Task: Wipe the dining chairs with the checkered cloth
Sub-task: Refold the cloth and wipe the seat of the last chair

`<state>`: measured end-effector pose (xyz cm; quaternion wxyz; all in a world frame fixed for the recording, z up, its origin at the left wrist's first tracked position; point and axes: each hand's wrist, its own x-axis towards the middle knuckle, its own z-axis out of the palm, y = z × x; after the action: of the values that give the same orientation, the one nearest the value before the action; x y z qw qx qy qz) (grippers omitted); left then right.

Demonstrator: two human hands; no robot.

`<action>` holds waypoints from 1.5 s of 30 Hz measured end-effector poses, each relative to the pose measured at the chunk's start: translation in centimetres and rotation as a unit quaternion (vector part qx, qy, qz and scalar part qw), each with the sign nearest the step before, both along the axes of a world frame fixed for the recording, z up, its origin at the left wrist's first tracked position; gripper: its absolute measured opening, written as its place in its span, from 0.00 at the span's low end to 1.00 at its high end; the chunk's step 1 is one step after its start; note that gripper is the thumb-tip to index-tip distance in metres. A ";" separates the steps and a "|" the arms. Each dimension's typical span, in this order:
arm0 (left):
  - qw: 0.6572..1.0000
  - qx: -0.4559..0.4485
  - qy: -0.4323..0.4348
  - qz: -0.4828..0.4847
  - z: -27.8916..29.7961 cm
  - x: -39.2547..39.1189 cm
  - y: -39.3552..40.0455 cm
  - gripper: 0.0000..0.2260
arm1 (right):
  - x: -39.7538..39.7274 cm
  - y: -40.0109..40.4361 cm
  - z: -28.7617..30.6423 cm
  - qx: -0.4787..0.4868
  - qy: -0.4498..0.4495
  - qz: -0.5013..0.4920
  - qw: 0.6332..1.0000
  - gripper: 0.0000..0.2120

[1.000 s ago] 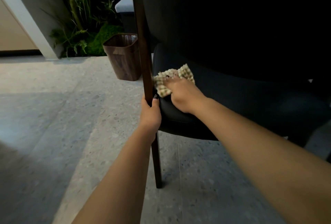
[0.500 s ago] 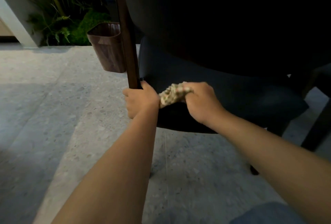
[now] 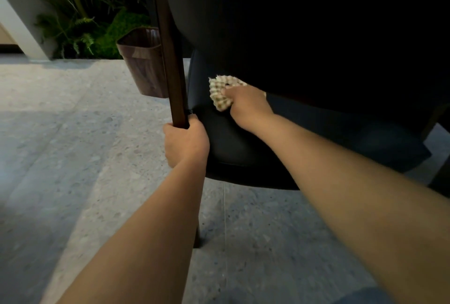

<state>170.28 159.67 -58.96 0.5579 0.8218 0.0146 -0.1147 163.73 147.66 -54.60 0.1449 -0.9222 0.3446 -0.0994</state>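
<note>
A dark upholstered dining chair point(image 3: 243, 148) fills the upper right, its black backrest close to the camera. My left hand point(image 3: 185, 142) is wrapped around the chair's brown wooden leg point(image 3: 170, 55) at seat height. My right hand point(image 3: 247, 105) presses the bunched beige checkered cloth point(image 3: 220, 92) onto the seat cushion, just under the lower edge of the backrest. The fingers of that hand are partly hidden by the cloth.
A brown wood-grain waste bin point(image 3: 141, 60) stands on the speckled grey floor point(image 3: 73, 145) behind the chair leg. Green plants point(image 3: 97, 26) grow along the far wall beside a white pillar point(image 3: 22, 28). Another dark chair leg point(image 3: 440, 172) shows at the right edge.
My right hand has slid the cloth away from my left hand, up and back along the seat toward the backrest. My left hand still grips the wooden leg.
</note>
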 end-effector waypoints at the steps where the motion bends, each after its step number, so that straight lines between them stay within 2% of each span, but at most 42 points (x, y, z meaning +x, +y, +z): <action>1: 1.000 0.003 0.000 0.001 0.0 0.0 0.0 0.13 | -0.4 0.8 0.2 -0.014 -0.005 0.013 1.000 0.19; 5: 1.000 -0.006 -0.002 0.002 0.2 -0.2 0.1 0.13 | -3.4 4.4 0.2 -0.064 -0.022 0.074 0.995 0.23; 9: 1.000 -0.008 -0.007 -0.002 0.4 -0.3 0.2 0.15 | -7.5 8.8 -0.6 0.006 -0.107 0.071 0.992 0.26; 11: 1.000 -0.002 -0.007 -0.003 0.5 -0.4 0.2 0.16 | -9.2 10.2 -0.8 0.061 -0.172 0.033 0.983 0.26; 13: 1.000 -0.001 -0.009 -0.006 0.4 -0.4 0.2 0.16 | -9.5 10.1 0.0 0.109 -0.240 -0.049 0.963 0.25; 16: 1.000 -0.003 -0.010 -0.008 0.2 -0.3 0.3 0.18 | -8.5 7.8 2.3 0.084 -0.326 -0.156 0.928 0.24; 17: 1.000 -0.004 -0.010 -0.010 0.2 -0.3 0.3 0.18 | -8.1 7.2 3.0 0.060 -0.325 -0.143 0.933 0.24; 18: 1.000 -0.005 -0.011 -0.012 0.2 -0.3 0.3 0.19 | -7.7 6.8 3.5 0.047 -0.278 -0.105 0.954 0.23; 19: 1.000 -0.005 -0.014 -0.012 0.2 -0.3 0.3 0.19 | -7.3 6.7 3.5 0.040 -0.195 -0.051 0.979 0.23; 21: 1.000 0.000 -0.019 -0.009 0.3 -0.4 0.3 0.20 | -7.0 7.1 2.6 0.050 -0.046 0.044 0.997 0.20; 22: 1.000 -0.001 -0.018 -0.009 0.3 -0.4 0.3 0.20 | -7.1 7.4 2.2 0.079 -0.038 0.055 0.995 0.20; 24: 1.000 -0.008 -0.013 -0.008 0.3 -0.4 0.2 0.18 | -7.0 7.6 2.3 0.132 -0.172 0.012 0.976 0.23; 25: 1.000 -0.010 -0.012 -0.009 0.3 -0.4 0.2 0.17 | -6.8 7.2 2.1 0.077 -0.234 -0.031 0.969 0.21; 26: 1.000 -0.012 -0.011 -0.012 0.4 -0.4 0.2 0.16 | -6.6 6.9 1.8 -0.031 -0.236 -0.078 0.968 0.19; 27: 1.000 -0.013 -0.012 -0.015 0.3 -0.4 0.2 0.16 | -6.4 6.4 1.7 -0.127 -0.188 -0.116 0.967 0.18; 28: 1.000 -0.013 -0.014 -0.017 0.3 -0.4 0.2 0.15 | -6.1 6.1 1.4 -0.174 -0.118 -0.141 0.967 0.21; 29: 1.000 -0.011 -0.016 -0.017 0.3 -0.5 0.3 0.15 | -5.8 5.8 1.1 -0.173 -0.052 -0.158 0.971 0.25; 31: 1.000 -0.004 -0.020 -0.016 0.3 -0.5 0.3 0.16 | -5.1 5.8 0.6 -0.146 0.003 -0.178 0.973 0.30; 34: 1.000 0.005 -0.023 -0.016 0.4 -0.6 0.2 0.19 | -4.4 6.4 0.1 -0.169 0.020 -0.166 0.971 0.33; 39: 1.000 0.001 -0.018 -0.011 0.4 -0.7 0.2 0.19 | -4.3 6.2 -0.1 -0.134 -0.021 -0.118 0.984 0.22; 42: 1.000 -0.001 -0.018 -0.009 0.4 -0.6 0.2 0.19 | -4.2 6.3 0.1 -0.127 -0.033 -0.109 0.985 0.23; 45: 1.000 0.002 -0.026 -0.008 0.2 -0.5 0.1 0.20 | -4.7 6.9 0.1 -0.200 -0.027 -0.119 0.972 0.22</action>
<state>169.78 159.76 -58.73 0.5553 0.8259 -0.0064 -0.0974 158.98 154.59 -54.50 -0.0456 -0.8820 0.4205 -0.2076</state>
